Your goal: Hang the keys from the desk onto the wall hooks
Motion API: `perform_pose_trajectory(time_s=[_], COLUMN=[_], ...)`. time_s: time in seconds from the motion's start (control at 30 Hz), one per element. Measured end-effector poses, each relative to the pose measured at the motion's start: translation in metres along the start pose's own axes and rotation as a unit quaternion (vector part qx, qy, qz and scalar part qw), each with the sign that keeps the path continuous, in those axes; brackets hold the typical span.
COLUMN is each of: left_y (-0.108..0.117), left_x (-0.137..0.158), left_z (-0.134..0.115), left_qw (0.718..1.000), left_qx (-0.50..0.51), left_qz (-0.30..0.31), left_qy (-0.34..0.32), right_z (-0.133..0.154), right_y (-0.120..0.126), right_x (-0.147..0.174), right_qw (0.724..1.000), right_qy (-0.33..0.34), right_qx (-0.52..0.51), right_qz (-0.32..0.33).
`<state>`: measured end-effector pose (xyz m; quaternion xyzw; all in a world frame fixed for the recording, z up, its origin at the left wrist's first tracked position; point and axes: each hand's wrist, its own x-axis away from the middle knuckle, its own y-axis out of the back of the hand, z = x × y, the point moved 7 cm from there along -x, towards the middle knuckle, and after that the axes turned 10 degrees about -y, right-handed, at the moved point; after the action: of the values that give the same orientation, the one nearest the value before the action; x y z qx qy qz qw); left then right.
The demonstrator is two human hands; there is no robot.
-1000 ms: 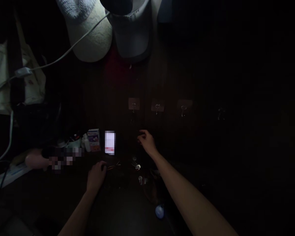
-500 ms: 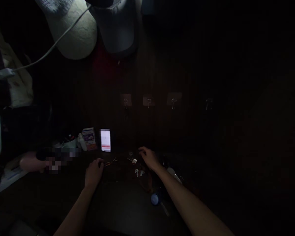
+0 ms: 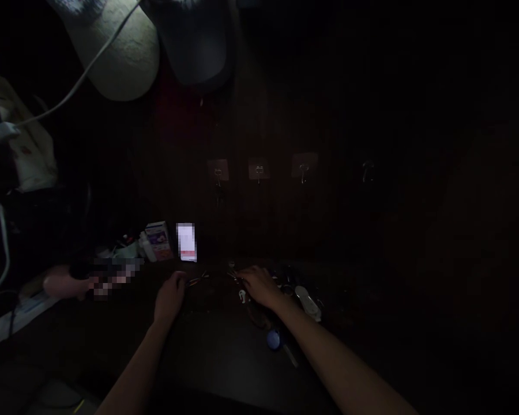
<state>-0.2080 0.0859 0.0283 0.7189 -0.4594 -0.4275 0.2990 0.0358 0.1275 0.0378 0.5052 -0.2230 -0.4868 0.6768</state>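
The scene is very dark. My left hand (image 3: 170, 294) rests on the dark tabletop with its fingers loosely bent and nothing visible in them. Just right of its fingertips lie some thin, slender items (image 3: 196, 280), too dim to name. My right hand (image 3: 259, 285) is over the small metal keys (image 3: 232, 273), its fingertips drawn together on them and covering part of the bunch. A pale key-shaped piece (image 3: 242, 296) lies just below those fingers. Under the right wrist is a brown loop (image 3: 258, 317), and a round blue item (image 3: 274, 339) lies nearer to me.
A lit phone (image 3: 187, 242) stands upright at the back, beside a small box (image 3: 158, 241) and white bottle. A pink hair dryer-like object (image 3: 63, 282) lies left. Right of my hand is a pale oblong item (image 3: 308, 303). Caps (image 3: 116, 57) and hooks (image 3: 259, 169) are on the wall.
My right hand has come down and slightly left onto the keys, its fingers closing. The left hand stays beside the slender items. The whole view has shifted slightly.
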Motion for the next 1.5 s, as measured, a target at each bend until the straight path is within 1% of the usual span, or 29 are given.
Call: perform_pose_trajectory(time_s=[0.2, 0.37, 0.43, 0.5, 0.6, 0.73, 0.8, 0.87, 0.97, 1.07, 1.2, 1.27, 1.3, 1.37, 1.43, 1.5], left_y=[0.002, 0.002, 0.002, 0.002, 0.005, 0.012, 0.016, 0.020, 0.026, 0.030, 0.041, 0.044, 0.043, 0.035, 0.019, 0.001], left_x=[0.003, 0.006, 0.007, 0.007, 0.008, 0.010, 0.013, 0.017, 0.023, 0.028, 0.040, 0.047, 0.049, 0.051, 0.051, 0.050], left_z=[-0.001, -0.008, -0.009, -0.006, -0.004, -0.007, -0.010, -0.012, -0.017, -0.020, -0.013, -0.011, -0.012, -0.020, -0.038, -0.062], left_qw=[0.997, 0.993, 0.993, 0.993, 0.993, 0.988, 0.985, 0.981, 0.973, 0.968, 0.953, 0.948, 0.949, 0.960, 0.968, 0.965], left_qx=[0.077, 0.111, 0.114, 0.106, 0.097, 0.103, 0.104, 0.106, 0.109, 0.115, 0.155, 0.167, 0.168, 0.169, 0.172, 0.179], left_qz=[-0.013, -0.020, -0.024, -0.033, -0.059, -0.100, -0.123, -0.150, -0.185, -0.204, -0.258, -0.271, -0.264, -0.216, -0.147, -0.084], left_qy=[0.006, -0.024, -0.032, -0.028, -0.027, -0.051, -0.060, -0.070, -0.088, -0.092, -0.045, -0.027, -0.027, -0.052, -0.105, -0.170], right_z=[-0.017, -0.034, -0.035, -0.029, -0.004, 0.040, 0.055, 0.063, 0.064, 0.058, 0.047, 0.042, 0.039, 0.035, 0.034, 0.034], right_y=[0.006, 0.013, 0.016, 0.018, 0.015, -0.004, -0.014, -0.022, -0.025, -0.021, -0.012, -0.009, -0.008, -0.006, -0.004, -0.002], right_x=[0.009, 0.019, 0.022, 0.025, 0.028, 0.035, 0.038, 0.041, 0.045, 0.048, 0.058, 0.064, 0.066, 0.071, 0.074, 0.075], right_qw=[1.000, 0.998, 0.996, 0.994, 0.997, 0.998, 0.997, 0.995, 0.995, 0.995, 0.994, 0.993, 0.993, 0.993, 0.994, 0.993], right_qy=[-0.017, -0.055, -0.073, -0.078, -0.044, 0.043, 0.073, 0.093, 0.102, 0.103, 0.109, 0.113, 0.114, 0.111, 0.104, 0.099], right_qx=[0.016, 0.031, 0.041, 0.038, 0.004, -0.032, -0.030, -0.018, 0.002, 0.014, 0.009, 0.003, 0.001, -0.001, -0.006, -0.011], right_qz=[-0.007, -0.029, -0.040, -0.059, -0.067, -0.022, -0.002, 0.012, 0.011, -0.004, -0.023, -0.028, -0.029, -0.030, -0.039, -0.056])
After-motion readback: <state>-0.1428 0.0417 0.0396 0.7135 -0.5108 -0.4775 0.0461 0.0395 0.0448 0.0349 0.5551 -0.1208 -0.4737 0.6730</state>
